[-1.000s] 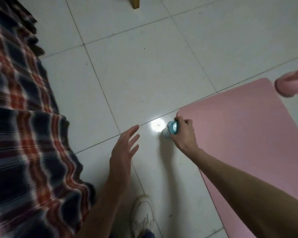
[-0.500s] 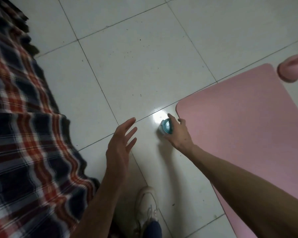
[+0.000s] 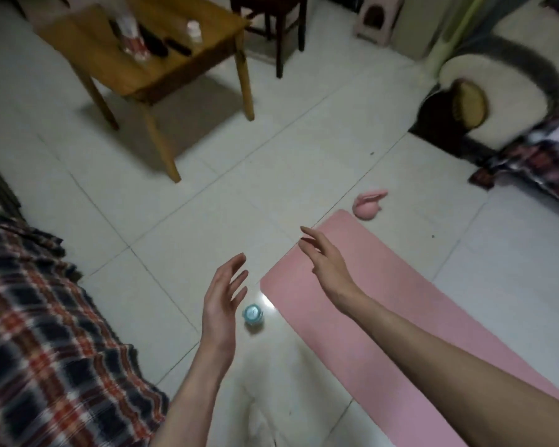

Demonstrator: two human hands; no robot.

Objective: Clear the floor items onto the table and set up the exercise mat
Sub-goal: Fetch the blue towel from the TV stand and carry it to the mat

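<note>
Holding both hands released, left hand (image 3: 221, 301) and right hand (image 3: 328, 264), I am seeing one bottle (image 3: 253, 314), one pink mat (image 3: 384, 317), one bench (image 3: 162, 59).

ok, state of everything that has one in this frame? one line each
left hand: open, holds nothing
right hand: open, holds nothing
small teal-capped bottle: upright on the floor tile, beside the mat corner, ungripped
pink foam exercise mat: unrolled flat on the floor
pink rounded dumbbell-like item: on the floor past the mat end
wooden table: standing, carries blurred items
</note>
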